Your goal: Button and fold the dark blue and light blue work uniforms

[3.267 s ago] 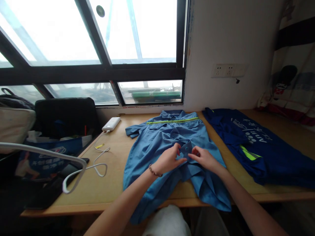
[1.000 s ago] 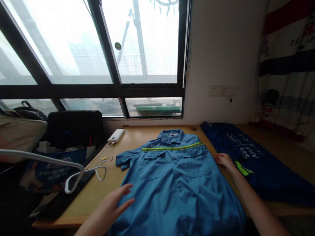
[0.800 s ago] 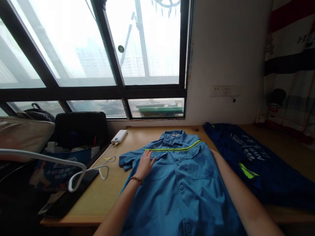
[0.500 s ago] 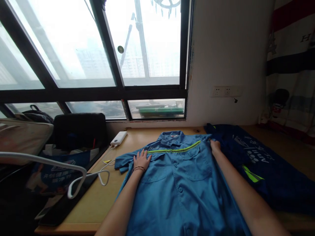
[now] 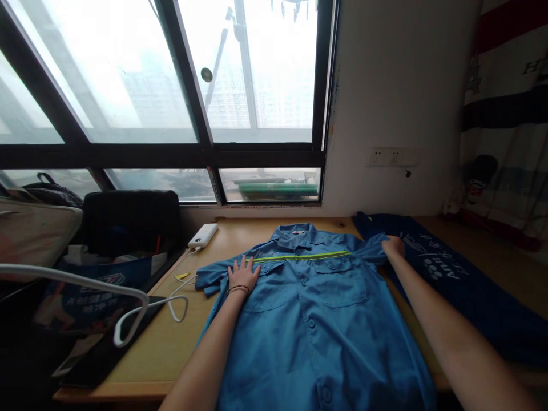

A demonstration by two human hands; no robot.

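Note:
A light blue work shirt (image 5: 312, 319) with a yellow-green reflective stripe lies buttoned and face up on the wooden table (image 5: 171, 342). My left hand (image 5: 242, 274) lies flat with fingers spread on the shirt's left shoulder, beside the stripe. My right hand (image 5: 393, 246) is at the shirt's right sleeve, fingers curled on the fabric where it meets a dark blue garment (image 5: 462, 285) spread to the right.
A white power bank (image 5: 202, 234) with a cable (image 5: 180, 291) sits at the back left of the table. A white hanger (image 5: 85, 279), a blue bag (image 5: 85, 285) and a black bag (image 5: 131, 220) crowd the left edge. Window and wall stand behind.
Both hands left the shirt's front buttons and moved up to its shoulders. In the last half second my right hand drew the right sleeve outward, and the shirt lies flatter.

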